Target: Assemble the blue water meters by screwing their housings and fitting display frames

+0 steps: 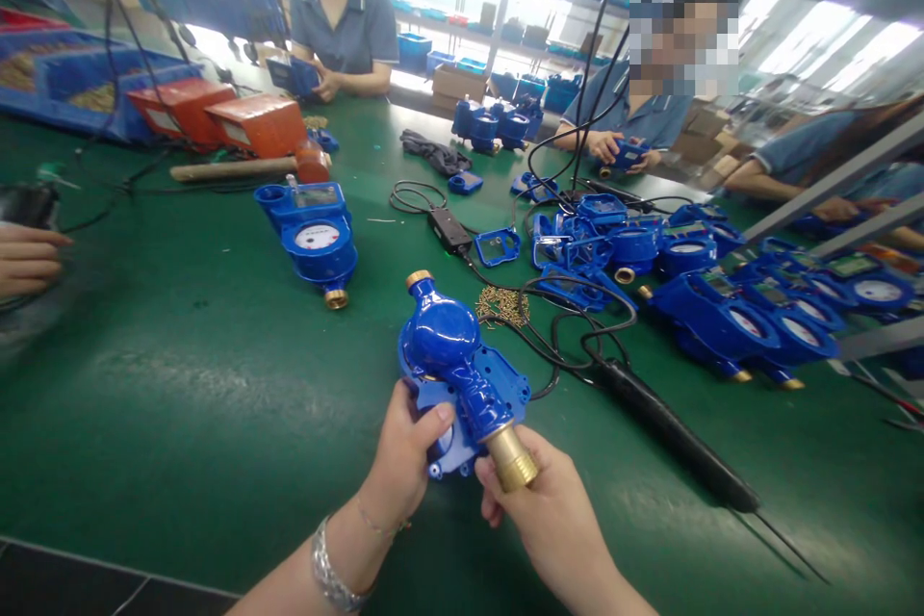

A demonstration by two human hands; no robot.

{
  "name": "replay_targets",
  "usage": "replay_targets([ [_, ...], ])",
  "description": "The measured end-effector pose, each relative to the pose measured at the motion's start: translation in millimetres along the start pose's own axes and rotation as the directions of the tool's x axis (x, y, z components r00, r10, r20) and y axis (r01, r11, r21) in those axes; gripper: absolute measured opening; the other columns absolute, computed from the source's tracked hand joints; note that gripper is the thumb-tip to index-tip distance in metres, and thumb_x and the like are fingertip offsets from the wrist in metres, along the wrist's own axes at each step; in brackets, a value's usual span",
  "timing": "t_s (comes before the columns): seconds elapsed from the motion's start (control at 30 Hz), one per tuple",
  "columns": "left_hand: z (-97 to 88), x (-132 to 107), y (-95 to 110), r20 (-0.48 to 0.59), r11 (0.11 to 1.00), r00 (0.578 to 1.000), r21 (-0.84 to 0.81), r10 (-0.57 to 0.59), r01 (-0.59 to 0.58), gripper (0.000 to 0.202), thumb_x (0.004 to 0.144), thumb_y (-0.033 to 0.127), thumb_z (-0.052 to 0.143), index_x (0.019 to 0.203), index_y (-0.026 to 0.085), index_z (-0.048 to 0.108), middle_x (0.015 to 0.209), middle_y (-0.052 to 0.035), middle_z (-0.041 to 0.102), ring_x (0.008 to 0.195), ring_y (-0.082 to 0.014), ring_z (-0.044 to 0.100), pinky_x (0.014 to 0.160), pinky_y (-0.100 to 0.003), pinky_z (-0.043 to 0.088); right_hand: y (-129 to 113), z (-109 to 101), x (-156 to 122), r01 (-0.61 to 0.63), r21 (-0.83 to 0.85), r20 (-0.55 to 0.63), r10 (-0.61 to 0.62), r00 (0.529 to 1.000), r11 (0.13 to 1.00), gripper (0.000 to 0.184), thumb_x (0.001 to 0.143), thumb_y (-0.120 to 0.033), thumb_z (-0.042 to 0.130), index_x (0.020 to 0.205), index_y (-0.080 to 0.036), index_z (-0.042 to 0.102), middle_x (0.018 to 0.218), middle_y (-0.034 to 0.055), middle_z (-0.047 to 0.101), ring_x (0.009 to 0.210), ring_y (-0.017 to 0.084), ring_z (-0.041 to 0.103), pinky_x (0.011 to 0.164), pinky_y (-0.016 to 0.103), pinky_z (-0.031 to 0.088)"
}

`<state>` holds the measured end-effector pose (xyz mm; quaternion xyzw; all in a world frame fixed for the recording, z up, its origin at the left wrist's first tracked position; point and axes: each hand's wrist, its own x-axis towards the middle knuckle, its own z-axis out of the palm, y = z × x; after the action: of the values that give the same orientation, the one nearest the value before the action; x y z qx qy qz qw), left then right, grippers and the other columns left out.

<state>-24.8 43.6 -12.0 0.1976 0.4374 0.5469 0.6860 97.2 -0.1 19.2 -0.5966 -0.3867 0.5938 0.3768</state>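
Note:
A blue water meter (442, 335) with brass threaded ends is held over the green table, its rounded underside facing up. My left hand (404, 452) grips the blue plastic housing at its left, thumb on top. My right hand (541, 491) is closed around the lower right, by the wider brass end. A small pile of brass screws (503, 306) lies just beyond the meter. To the right rests a black electric screwdriver (671, 428) with a thin bit. Another blue water meter (318, 236) stands dial up at the back left.
Blue housing frames (570, 245) and several water meters (729, 318) crowd the right side. Black cables (577, 346) loop across the middle. Orange boxes (260, 123), a mallet (310, 161) and blue bins (79, 87) sit at the back left. Co-workers (343, 29) handle blue parts across the table.

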Motion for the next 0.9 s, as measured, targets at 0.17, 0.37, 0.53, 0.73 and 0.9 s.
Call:
replay_targets([
  [0.17, 1.6, 0, 2, -0.016, 0.998, 0.999, -0.048, -0.036, 0.035, 0.049, 0.052, 0.031, 0.079, 0.092, 0.015, 0.055, 0.073, 0.0008, 0.064, 0.065, -0.0139, 0.057, 0.061, -0.024, 0.048, -7, -10, 2, -0.028, -0.132, -0.025, 0.025, 0.999, 0.991, 0.026, 0.064, -0.038, 0.062, 0.065, -0.017, 0.049, 0.048, -0.0035, 0.051, 0.043, 0.009, 0.048, 0.044, 0.02, 0.04],
  [0.37, -0.6, 2, 5, -0.014, 0.982, 0.992, -0.147, -0.123, 0.12, 0.05, 0.049, 0.034, 0.081, 0.09, 0.013, 0.06, 0.081, -0.0038, 0.071, 0.073, -0.0171, 0.064, 0.066, -0.024, 0.051, -40, -58, 46, 0.035, -0.307, -0.093, -0.067, 0.993, 0.951, 0.019, 0.06, -0.027, 0.066, 0.071, -0.014, 0.058, 0.049, -0.0015, 0.057, 0.045, 0.012, 0.054, 0.046, 0.023, 0.042],
  [0.53, -2.8, 8, 11, -0.031, 0.947, 0.973, -0.238, -0.229, 0.216, 0.042, 0.041, 0.039, 0.083, 0.07, 0.014, 0.066, 0.066, -0.0024, 0.071, 0.067, -0.0187, 0.066, 0.06, -0.023, 0.053, -67, -96, 75, 0.16, -0.379, -0.202, -0.25, 0.947, 0.912, 0.054, 0.065, -0.031, 0.063, 0.114, -0.012, 0.052, 0.079, 0.0038, 0.067, 0.073, 0.017, 0.064, 0.071, 0.03, 0.053],
  [0.73, -14.6, 13, 11, -0.006, 0.912, 0.951, -0.286, -0.31, 0.295, 0.031, 0.04, 0.029, 0.084, 0.062, 0.015, 0.068, 0.056, 0.0018, 0.068, 0.052, -0.0128, 0.062, 0.05, -0.019, 0.051, -56, -158, 47, -0.021, -0.615, -0.387, -0.278, 0.879, 0.788, 0.038, 0.077, -0.033, 0.052, 0.107, -0.01, 0.058, 0.097, 0.0138, 0.065, 0.091, 0.026, 0.064, 0.088, 0.041, 0.048],
  [0.9, -14.4, 11, 9, 0.059, 0.907, 0.929, -0.204, -0.365, 0.369, 0.031, 0.04, 0.027, 0.087, 0.062, 0.015, 0.069, 0.057, -0.0005, 0.069, 0.056, -0.0162, 0.065, 0.054, -0.022, 0.053, -24, -200, 37, -0.248, -0.766, -0.428, -0.182, 0.885, 0.593, 0.05, 0.06, -0.008, 0.056, 0.11, -0.01, 0.062, 0.099, 0.0175, 0.063, 0.098, 0.035, 0.059, 0.086, 0.045, 0.043],
])
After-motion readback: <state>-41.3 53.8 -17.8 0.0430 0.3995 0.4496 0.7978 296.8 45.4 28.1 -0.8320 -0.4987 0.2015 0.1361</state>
